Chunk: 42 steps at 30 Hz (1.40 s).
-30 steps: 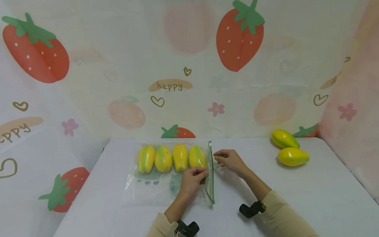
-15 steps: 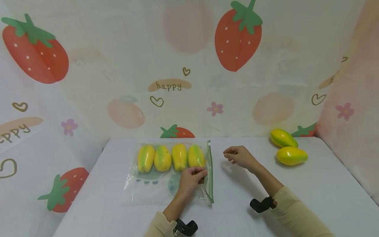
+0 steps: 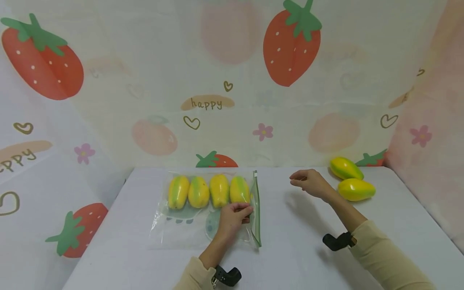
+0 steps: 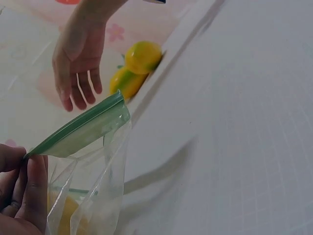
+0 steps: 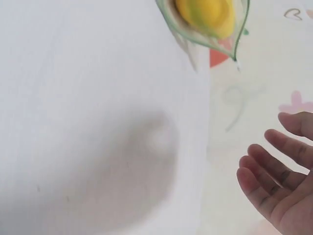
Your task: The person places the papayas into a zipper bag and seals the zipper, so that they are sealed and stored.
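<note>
L hand (image 3: 231, 220) on bag (image 3: 197, 217), R hand (image 3: 312, 183) over tbl (image 3: 286, 247)

"happy" (image 3: 206, 104) on the backdrop (image 3: 163, 76), cut-off "ppy" (image 3: 18, 158) on its left side

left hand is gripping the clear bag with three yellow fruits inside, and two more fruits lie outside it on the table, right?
Not quite: the head view shows four yellow fruits in the clear bag, not three. The rest holds: the left hand grips the bag, and two more fruits lie outside it on the table.
</note>
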### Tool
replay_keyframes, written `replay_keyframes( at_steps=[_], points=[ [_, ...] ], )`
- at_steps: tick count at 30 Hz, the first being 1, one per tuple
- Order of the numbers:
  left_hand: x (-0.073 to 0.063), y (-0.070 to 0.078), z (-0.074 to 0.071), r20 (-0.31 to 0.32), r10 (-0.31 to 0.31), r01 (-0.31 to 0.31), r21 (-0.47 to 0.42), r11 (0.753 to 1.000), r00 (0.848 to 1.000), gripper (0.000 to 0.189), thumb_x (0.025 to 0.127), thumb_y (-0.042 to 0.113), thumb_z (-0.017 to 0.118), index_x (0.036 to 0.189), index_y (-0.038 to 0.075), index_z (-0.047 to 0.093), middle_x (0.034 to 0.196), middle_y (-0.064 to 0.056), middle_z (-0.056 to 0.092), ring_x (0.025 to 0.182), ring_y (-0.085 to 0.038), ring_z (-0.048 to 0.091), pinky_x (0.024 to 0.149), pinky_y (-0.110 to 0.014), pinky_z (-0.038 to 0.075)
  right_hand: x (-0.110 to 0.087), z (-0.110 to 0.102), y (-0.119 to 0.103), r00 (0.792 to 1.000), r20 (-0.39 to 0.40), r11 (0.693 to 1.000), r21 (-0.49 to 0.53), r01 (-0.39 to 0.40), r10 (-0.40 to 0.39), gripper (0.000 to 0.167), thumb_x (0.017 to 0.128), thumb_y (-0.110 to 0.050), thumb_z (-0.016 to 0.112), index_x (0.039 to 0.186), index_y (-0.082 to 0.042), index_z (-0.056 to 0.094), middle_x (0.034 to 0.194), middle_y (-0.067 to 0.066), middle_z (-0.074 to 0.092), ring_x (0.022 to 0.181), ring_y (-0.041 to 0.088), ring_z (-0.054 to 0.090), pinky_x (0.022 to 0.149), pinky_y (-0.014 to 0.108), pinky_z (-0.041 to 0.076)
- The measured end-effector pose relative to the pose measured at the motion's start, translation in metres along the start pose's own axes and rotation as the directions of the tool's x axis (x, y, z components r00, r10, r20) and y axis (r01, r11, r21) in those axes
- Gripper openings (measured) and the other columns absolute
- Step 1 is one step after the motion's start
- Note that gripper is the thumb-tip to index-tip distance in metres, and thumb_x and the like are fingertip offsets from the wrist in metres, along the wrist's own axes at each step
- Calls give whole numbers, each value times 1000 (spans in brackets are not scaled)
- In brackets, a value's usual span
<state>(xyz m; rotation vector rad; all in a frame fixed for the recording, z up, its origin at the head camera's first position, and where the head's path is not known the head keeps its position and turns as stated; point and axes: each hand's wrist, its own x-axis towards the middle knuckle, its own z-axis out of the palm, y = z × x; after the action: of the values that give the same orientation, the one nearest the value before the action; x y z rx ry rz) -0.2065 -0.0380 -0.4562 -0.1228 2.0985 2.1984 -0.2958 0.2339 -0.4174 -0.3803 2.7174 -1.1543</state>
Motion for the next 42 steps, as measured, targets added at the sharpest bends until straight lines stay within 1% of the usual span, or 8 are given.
replay_keyframes(
  at_steps=[3, 7, 10, 15, 22, 28, 36, 42],
  points=[
    [-11, 12, 0, 6, 13, -13, -2, 1000, 1000, 23, 88, 2, 67, 103, -15, 65, 78, 1, 68, 66, -9, 60, 62, -21, 56, -3, -11, 3, 1000, -2, 997, -73, 0, 0, 35, 96, -25, 60, 120, 1, 64, 115, 20, 67, 101, 32, 62, 83, 39, 56],
    [-3, -1, 0, 0, 34, -34, 6, 999, 999, 25, 87, 5, 70, 104, -13, 67, 81, -2, 70, 67, -8, 61, 62, -20, 56, -10, -27, 3, 999, 40, 989, -149, 0, 6, 38, 96, -27, 60, 121, 2, 63, 116, 21, 66, 102, 30, 62, 87, 43, 55],
    [7, -14, 1, -12, 52, -52, 39, 998, 999, 25, 86, 8, 71, 103, -10, 68, 85, -6, 72, 68, -8, 62, 62, -21, 56, -15, -38, 2, 998, 60, 986, -164, -3, 13, 40, 96, -26, 60, 122, 4, 61, 116, 23, 65, 103, 32, 61, 88, 45, 55],
    [7, -13, 2, -19, 95, -93, 96, 991, 995, 22, 86, 7, 71, 101, -9, 69, 86, -12, 72, 67, -8, 60, 61, -21, 55, -21, -56, 3, 999, 27, 977, -213, -13, 19, 42, 96, -27, 59, 123, 6, 60, 117, 25, 63, 105, 37, 60, 89, 48, 53],
    [5, -12, 4, -27, 139, -134, 142, 981, 990, 21, 85, 3, 69, 99, -12, 69, 85, -19, 71, 65, -8, 59, 60, -25, 56, -31, -76, 14, 1000, 4, 945, -327, 13, -12, 42, 95, -27, 61, 118, 8, 62, 108, 23, 66, 99, 37, 61, 86, 51, 52],
    [0, -9, 6, -44, 160, -150, 181, 972, 986, 18, 85, 7, 71, 97, -7, 71, 86, -17, 73, 66, -6, 60, 61, -22, 56, -39, -90, 27, 1000, -4, 933, -360, -13, 12, 46, 95, -26, 60, 121, 12, 59, 111, 29, 63, 100, 41, 60, 86, 55, 51],
    [-3, -8, 7, -48, 199, -183, 226, 957, 979, 14, 83, 5, 71, 92, -6, 72, 83, -16, 73, 65, -7, 60, 59, -21, 56, -49, -105, 40, 1000, 5, 905, -425, 3, -1, 46, 91, -22, 63, 119, 14, 59, 116, 39, 58, 106, 53, 55, 90, 64, 45],
    [-4, -7, 8, -67, 221, -196, 268, 943, 973, 13, 82, 5, 72, 90, -5, 73, 82, -16, 73, 66, -7, 61, 59, -19, 55, -53, -112, 55, 999, -16, 903, -427, -45, 42, 51, 91, -25, 65, 123, 14, 55, 123, 41, 53, 111, 56, 51, 93, 67, 42]
  ],
)
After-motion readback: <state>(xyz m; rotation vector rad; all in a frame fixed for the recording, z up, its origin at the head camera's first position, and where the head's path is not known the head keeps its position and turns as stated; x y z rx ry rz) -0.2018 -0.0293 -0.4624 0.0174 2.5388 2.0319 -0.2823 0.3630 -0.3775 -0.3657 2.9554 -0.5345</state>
